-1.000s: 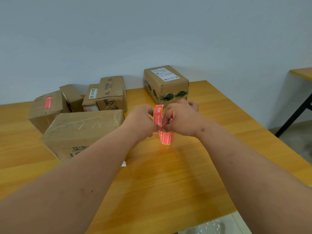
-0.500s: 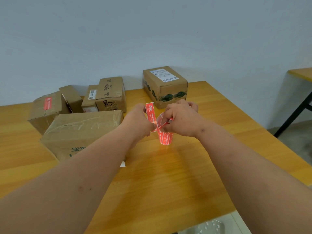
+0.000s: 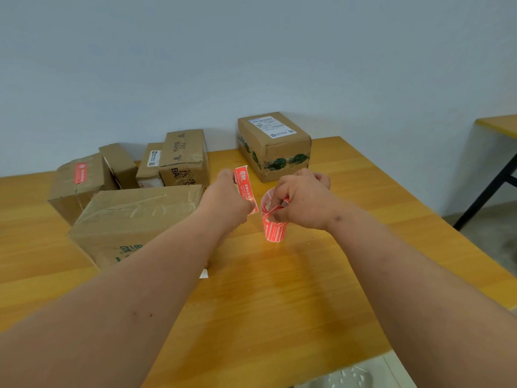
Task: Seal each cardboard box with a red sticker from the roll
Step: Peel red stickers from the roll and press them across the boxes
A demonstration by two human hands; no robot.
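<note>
My left hand (image 3: 226, 198) pinches a long red sticker (image 3: 245, 186) that stands upright, fully apart from the roll. My right hand (image 3: 303, 201) grips the top of the red sticker roll (image 3: 274, 229), which stands on the wooden table (image 3: 279, 298). A large cardboard box (image 3: 134, 219) lies just left of my left hand. Behind it sit a box with a red sticker (image 3: 81, 180) on top, several small boxes (image 3: 181, 155), and a box with a white label (image 3: 275, 144) at the back.
The wall runs right behind the boxes. The table's right edge slopes down toward me, with grey floor beyond. A second table (image 3: 498, 124) with a black leg stands at far right. A scrap of white paper (image 3: 203, 273) lies by my left forearm.
My left hand has pulled the sticker leftwards, away from the roll; the gap between my two hands has widened. The roll stays in place under my right hand.
</note>
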